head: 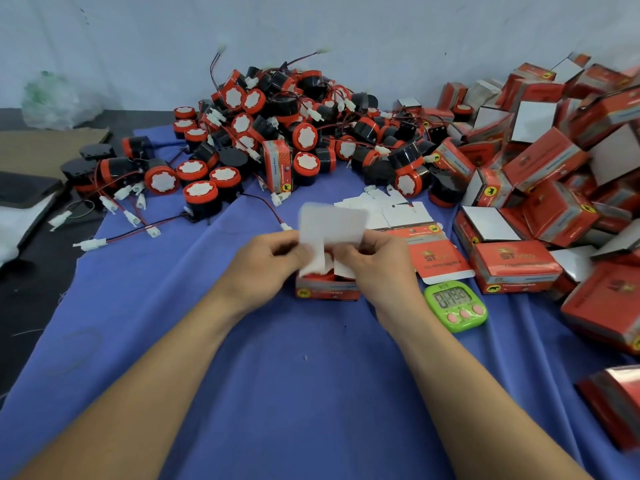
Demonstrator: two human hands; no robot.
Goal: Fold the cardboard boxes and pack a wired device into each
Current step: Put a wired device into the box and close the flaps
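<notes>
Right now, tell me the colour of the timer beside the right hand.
The timer is lime green with pink buttons; head view.

Head view, looking down. Bare left forearm (149,382) and bare right forearm (485,396) entering from the lower corners and converging toward the middle. Wrists roughly in line with the forearms, backs of both hands turned up toward the camera. Left hand (266,271) with fingers curled inward, thumb and fingertips pinching a white flap (313,263) of the red cardboard box (327,293). Right hand (379,268) mirrored just beside it, fingers likewise curled, pinching the neighbouring white flap (344,270). Knuckles of the two hands near each other, not touching. Fingertip detail partly lost to motion blur.
</notes>
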